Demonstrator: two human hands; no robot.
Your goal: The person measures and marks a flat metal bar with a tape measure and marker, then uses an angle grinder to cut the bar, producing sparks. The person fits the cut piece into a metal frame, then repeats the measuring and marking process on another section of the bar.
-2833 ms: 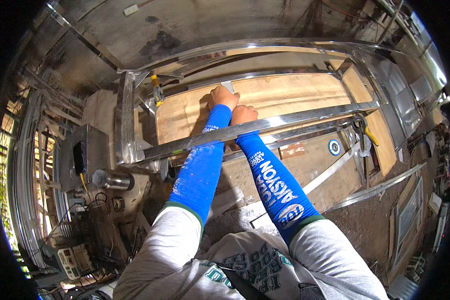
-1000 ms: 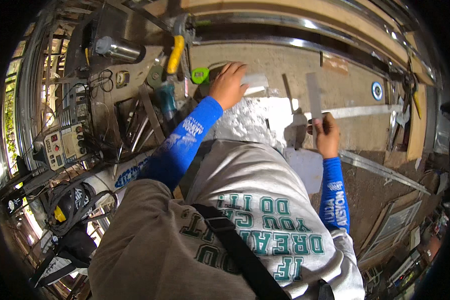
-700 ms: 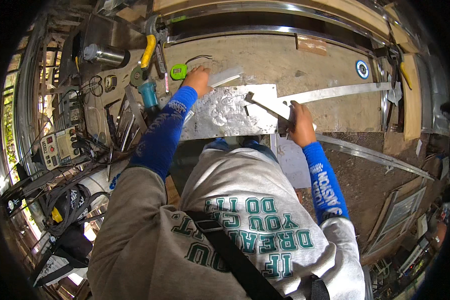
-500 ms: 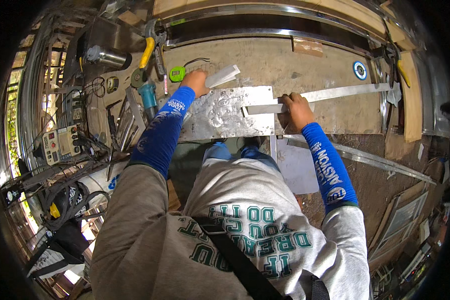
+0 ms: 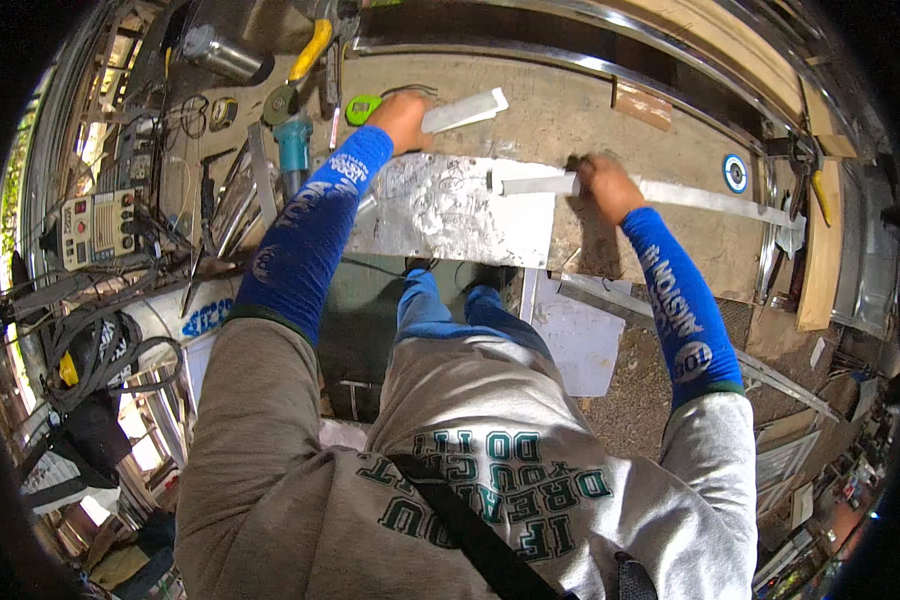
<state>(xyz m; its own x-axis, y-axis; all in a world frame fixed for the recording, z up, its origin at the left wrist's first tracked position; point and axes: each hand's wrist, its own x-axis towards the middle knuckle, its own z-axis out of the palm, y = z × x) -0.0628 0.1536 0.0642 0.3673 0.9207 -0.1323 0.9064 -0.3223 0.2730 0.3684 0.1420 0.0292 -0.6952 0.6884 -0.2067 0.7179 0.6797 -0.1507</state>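
Cluttered workshop floor: a person leans over a scuffed metal sheet (image 5: pixel 450 208). At eleven o'clock the left hand (image 5: pixel 402 116) presses flat on its far edge; the right hand (image 5: pixel 602 184) closes on a long steel rule (image 5: pixel 660 192) laid across the sheet at one o'clock. No cut is visible yet.

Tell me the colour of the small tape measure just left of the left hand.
Bright green, with a dark centre: the tape measure beside the left hand, in the head view, the only one.

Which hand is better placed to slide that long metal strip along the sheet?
Probably the right hand: it already grips the metal strip at its end over the sheet. The left hand rests farther away.
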